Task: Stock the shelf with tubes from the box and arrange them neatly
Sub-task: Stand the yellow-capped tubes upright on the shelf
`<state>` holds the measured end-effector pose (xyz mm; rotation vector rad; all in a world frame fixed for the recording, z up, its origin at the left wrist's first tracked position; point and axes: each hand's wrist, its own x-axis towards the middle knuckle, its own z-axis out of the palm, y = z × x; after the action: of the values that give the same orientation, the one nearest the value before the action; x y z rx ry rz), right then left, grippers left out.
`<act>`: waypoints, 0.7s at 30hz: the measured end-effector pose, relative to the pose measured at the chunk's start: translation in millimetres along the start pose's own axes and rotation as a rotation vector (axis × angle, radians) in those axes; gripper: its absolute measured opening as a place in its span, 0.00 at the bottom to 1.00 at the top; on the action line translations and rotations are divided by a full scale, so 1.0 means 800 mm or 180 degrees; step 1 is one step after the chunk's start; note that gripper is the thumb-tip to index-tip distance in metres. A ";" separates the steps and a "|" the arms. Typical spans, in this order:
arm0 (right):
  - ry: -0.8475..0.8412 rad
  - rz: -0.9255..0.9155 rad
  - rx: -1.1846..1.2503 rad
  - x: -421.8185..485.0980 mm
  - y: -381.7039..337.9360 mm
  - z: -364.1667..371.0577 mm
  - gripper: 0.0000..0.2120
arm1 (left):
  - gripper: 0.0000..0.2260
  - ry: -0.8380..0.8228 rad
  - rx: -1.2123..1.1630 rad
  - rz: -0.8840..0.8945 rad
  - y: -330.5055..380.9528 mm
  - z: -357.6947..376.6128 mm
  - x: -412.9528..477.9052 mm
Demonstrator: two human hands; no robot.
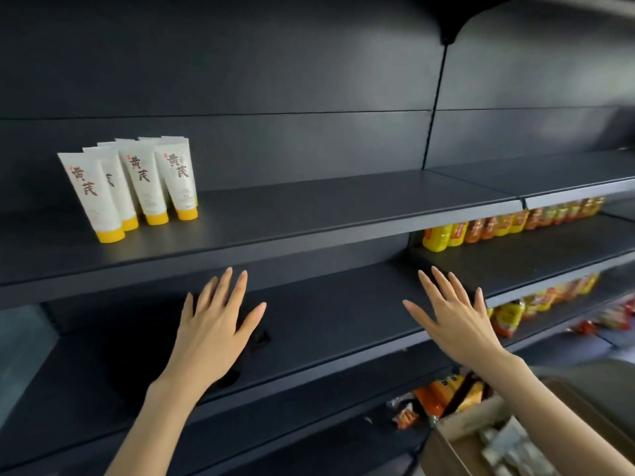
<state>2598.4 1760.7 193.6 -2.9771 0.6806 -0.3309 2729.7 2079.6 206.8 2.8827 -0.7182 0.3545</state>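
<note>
Cardboard box [446,455], low right, holds the blurred boxed tubes [508,441]. Left grip [216,324] and right grip [457,314] hover flat, fingers spread, holding nothing. Reach down for one, then stand it cap-down just right of the shelved tubes [137,187] on the upper shelf [309,207], label forward.

Tubes [144,182]: white, yellow caps, dark brush-style characters down front. Standing cap-down, crimped ends up, all leaning slightly left. Tight cluster, several front to back; three front tubes side by side, left one nearest edge, a fourth just behind it, more crimped ends showing at rear.

Shelf [309,207]: dark grey metal, flat; cluster sits on far left part, rest of board bare.

Box [457,427]: brown cardboard, open top, low at right, below shelf level. Pale items [508,444] inside, too blurred to tell.
</note>
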 end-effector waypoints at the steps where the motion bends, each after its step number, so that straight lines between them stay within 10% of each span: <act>1: -0.0042 0.0063 -0.0038 -0.008 0.018 0.003 0.36 | 0.40 -0.0036 -0.0010 0.0045 0.014 0.006 -0.001; 21: -0.0604 0.1936 0.0106 -0.098 0.274 0.109 0.35 | 0.31 -0.1098 -0.0191 0.1718 0.291 0.183 0.141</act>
<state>2457.1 1599.7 68.5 -2.5484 1.4613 -0.0151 2743.2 1796.6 116.2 2.6739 -1.5381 -0.1175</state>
